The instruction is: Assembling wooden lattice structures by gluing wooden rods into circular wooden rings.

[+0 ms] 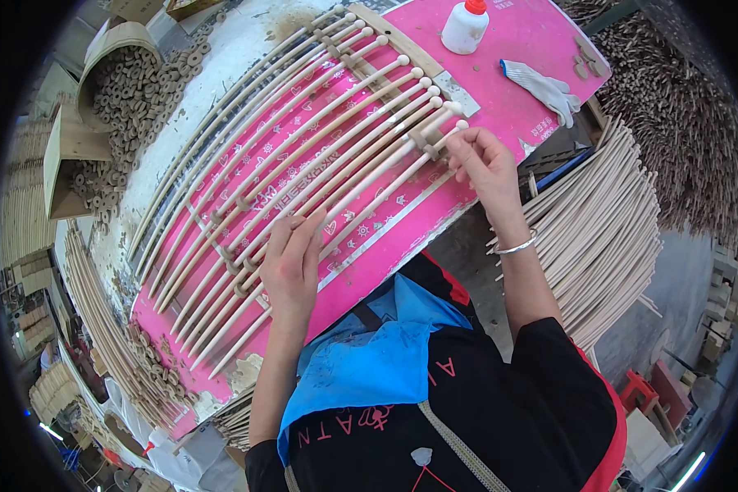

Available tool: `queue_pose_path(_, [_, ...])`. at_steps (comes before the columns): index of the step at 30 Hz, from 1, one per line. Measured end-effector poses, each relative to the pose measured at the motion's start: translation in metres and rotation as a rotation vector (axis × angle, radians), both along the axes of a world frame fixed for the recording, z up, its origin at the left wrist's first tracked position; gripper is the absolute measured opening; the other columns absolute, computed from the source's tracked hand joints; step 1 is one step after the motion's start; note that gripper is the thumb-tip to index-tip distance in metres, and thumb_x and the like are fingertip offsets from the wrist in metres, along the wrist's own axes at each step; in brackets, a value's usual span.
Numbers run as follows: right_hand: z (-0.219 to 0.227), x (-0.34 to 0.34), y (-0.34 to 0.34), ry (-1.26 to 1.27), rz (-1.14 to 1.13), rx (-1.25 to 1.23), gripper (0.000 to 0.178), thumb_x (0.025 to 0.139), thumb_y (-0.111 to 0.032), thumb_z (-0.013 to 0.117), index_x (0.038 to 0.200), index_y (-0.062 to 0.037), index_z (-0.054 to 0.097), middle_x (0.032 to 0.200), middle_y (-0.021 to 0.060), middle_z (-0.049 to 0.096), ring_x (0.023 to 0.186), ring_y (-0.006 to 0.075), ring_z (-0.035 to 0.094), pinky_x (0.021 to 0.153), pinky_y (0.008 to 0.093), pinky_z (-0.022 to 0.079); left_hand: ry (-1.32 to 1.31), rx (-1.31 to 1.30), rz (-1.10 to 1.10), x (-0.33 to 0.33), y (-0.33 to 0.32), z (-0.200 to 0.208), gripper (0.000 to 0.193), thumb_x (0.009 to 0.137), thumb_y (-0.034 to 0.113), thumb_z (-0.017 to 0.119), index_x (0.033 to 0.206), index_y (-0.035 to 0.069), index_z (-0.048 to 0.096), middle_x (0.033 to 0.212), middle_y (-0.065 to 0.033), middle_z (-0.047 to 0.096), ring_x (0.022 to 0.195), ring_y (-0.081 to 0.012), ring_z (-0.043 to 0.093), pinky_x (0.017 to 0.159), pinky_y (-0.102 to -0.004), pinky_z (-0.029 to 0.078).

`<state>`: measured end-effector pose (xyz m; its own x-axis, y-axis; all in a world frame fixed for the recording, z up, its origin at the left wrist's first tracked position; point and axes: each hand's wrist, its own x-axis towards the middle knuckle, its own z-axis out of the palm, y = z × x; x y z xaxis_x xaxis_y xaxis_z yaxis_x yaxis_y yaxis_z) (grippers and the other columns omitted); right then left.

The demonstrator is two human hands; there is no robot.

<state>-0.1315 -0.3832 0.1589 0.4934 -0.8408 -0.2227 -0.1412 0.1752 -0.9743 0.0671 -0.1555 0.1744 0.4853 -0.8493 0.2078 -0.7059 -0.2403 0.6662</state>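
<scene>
Several slim wooden rods [328,123] with round ball ends lie side by side across the pink tabletop, ball ends toward the far right. Small brown wooden rings [240,289] sit on some of them near the lower left. My left hand [291,258] has its fingers closed around a rod close to the table's near edge; the fingertips partly hide it. At the ball end of the nearest rod [385,187], my right hand [488,166] pinches with thumb and forefinger. Just left of those fingertips is a brown wooden connector piece [425,144].
On the pink table [541,33] are a white bottle [466,29] with a red cap and a white glove [541,86]. Tipped containers spill brown rings [139,94] at the far left. A large rod bundle [603,238] lies right of the table; more rods [107,312] lie left.
</scene>
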Motion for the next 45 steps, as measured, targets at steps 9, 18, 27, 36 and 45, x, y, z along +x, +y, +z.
queue_pose_path(9, [-0.012, -0.010, -0.008, -0.021, -0.063, -0.018, 0.021, 0.103, -0.024, 0.069, 0.107, -0.0038, 0.069, 0.080, -0.0011, 0.064, 0.068, 0.0040, 0.057, 0.060, 0.0204, 0.045, -0.144, 0.021, -0.030, 0.000, -0.012, -0.020, 0.026, 0.094, 0.004, 0.069, 0.120, 0.004, 0.074, 0.097, -0.0101, 0.064, 0.084, -0.0265, 0.068, 0.070, -0.0374, 0.054])
queue_pose_path(18, [-0.019, -0.011, -0.008, -0.051, -0.041, -0.025, 0.019, 0.104, -0.022, 0.067, 0.106, -0.0034, 0.069, 0.080, -0.0012, 0.064, 0.069, 0.0042, 0.057, 0.061, 0.0208, 0.046, -0.415, 0.111, -0.057, -0.003, -0.011, -0.022, 0.035, 0.085, 0.001, 0.072, 0.119, 0.008, 0.076, 0.101, -0.0079, 0.066, 0.085, -0.0243, 0.070, 0.070, -0.0366, 0.056])
queue_pose_path(27, [-0.018, -0.023, -0.009, -0.049, -0.074, -0.032, 0.018, 0.104, -0.022, 0.067, 0.107, -0.0035, 0.070, 0.080, -0.0020, 0.065, 0.068, 0.0041, 0.057, 0.062, 0.0204, 0.045, -0.485, 0.124, -0.063, 0.020, 0.004, -0.010, 0.036, 0.085, 0.003, 0.073, 0.121, 0.009, 0.075, 0.104, -0.0076, 0.067, 0.093, -0.0257, 0.065, 0.077, -0.0389, 0.053])
queue_pose_path(36, [-0.015, -0.012, 0.001, -0.098, -0.042, -0.022, 0.019, 0.105, -0.022, 0.067, 0.106, -0.0037, 0.071, 0.078, -0.0026, 0.064, 0.068, 0.0041, 0.057, 0.062, 0.0200, 0.045, -0.569, 0.169, -0.084, 0.029, 0.015, -0.016, 0.039, 0.082, 0.000, 0.070, 0.119, 0.010, 0.075, 0.097, -0.0070, 0.062, 0.091, -0.0252, 0.064, 0.075, -0.0378, 0.052])
queue_pose_path(45, [-0.001, 0.059, 0.078, -0.381, 0.365, 0.377, 0.032, 0.107, -0.029, 0.063, 0.122, -0.0020, 0.070, 0.088, 0.0024, 0.072, 0.072, 0.0056, 0.065, 0.063, 0.0203, 0.051, -0.647, 0.071, -0.053, 0.010, 0.037, 0.045, 0.045, 0.079, -0.003, 0.072, 0.121, 0.012, 0.077, 0.093, -0.0046, 0.059, 0.085, -0.0211, 0.060, 0.074, -0.0367, 0.049])
